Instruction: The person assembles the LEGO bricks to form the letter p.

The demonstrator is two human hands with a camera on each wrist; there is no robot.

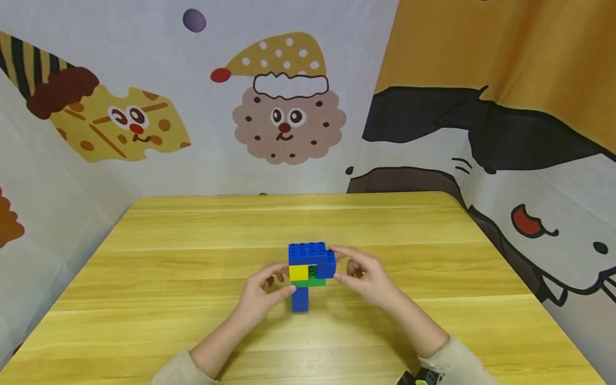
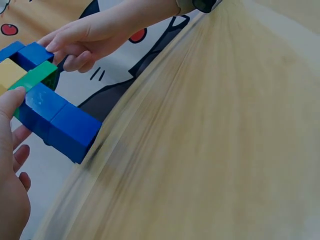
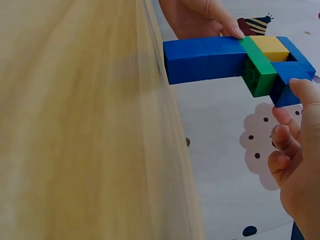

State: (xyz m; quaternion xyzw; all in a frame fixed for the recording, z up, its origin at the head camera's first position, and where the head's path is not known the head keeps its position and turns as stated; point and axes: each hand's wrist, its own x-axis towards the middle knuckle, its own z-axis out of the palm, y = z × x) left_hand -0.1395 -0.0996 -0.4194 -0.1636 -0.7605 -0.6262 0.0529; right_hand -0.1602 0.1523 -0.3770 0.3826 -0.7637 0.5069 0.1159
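Observation:
A small structure of toy building blocks stands upright near the middle of the table. Two stacked blue blocks (image 2: 61, 120) form its column, with a green block (image 1: 316, 282) across the top. Above the green sits a yellow block (image 1: 298, 272), and a long studded blue block (image 1: 307, 250) caps it. My left hand (image 1: 257, 294) holds the structure from the left, thumb at the green block's end. Opposite, my right hand (image 1: 370, 275) pinches a blue block (image 1: 327, 267) at the right side, under the cap's end, between thumb and index finger; its other fingers are curled.
The wood-grain table (image 1: 192, 230) spreads around the structure. Behind it hangs a cloth (image 1: 207, 133) printed with cartoon figures. A black device (image 1: 420, 377) shows by the right sleeve at the bottom edge.

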